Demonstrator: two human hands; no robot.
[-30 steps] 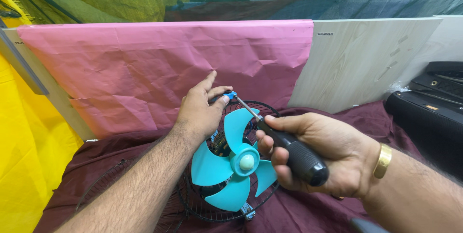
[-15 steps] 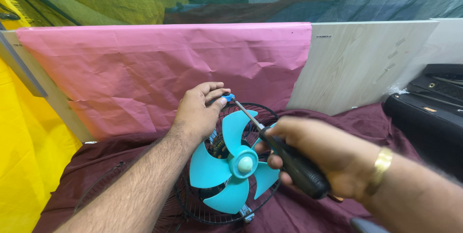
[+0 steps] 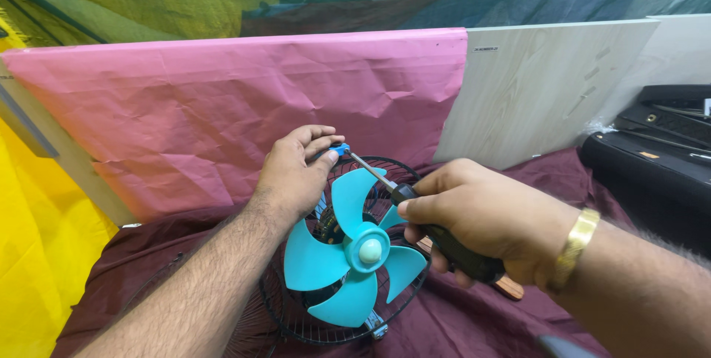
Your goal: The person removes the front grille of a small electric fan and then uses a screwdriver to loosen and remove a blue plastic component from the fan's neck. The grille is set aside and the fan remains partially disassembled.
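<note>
A small fan with four turquoise plastic blades (image 3: 348, 254) and a pale round hub cap stands on the maroon cloth (image 3: 474, 321), its black wire rear guard (image 3: 404, 173) showing behind the blades and no front guard over them. The left hand (image 3: 292, 176) sits at the fan's upper rim, fingers curled over the wire, thumb and forefinger pinched on a small blue fastener (image 3: 340, 149) there. The right hand (image 3: 481, 221), just right of the hub, is wrapped closed around the dark handle of a screwdriver (image 3: 404, 193), whose thin metal shaft slants up and left to meet that blue piece.

Compared with a second ago, the left fingers have folded from a flatter, splayed reach into a tight pinch at the rim, and the right hand has rolled over the handle, knuckles now turned more upward. To me that reads as the tool being twisted at the fastener while the other hand steadies it.

Behind the fan leans a crumpled pink paper sheet (image 3: 237, 106); right of the fan stand a pale wood-grain board (image 3: 533, 91) and a black case (image 3: 659, 151).
</note>
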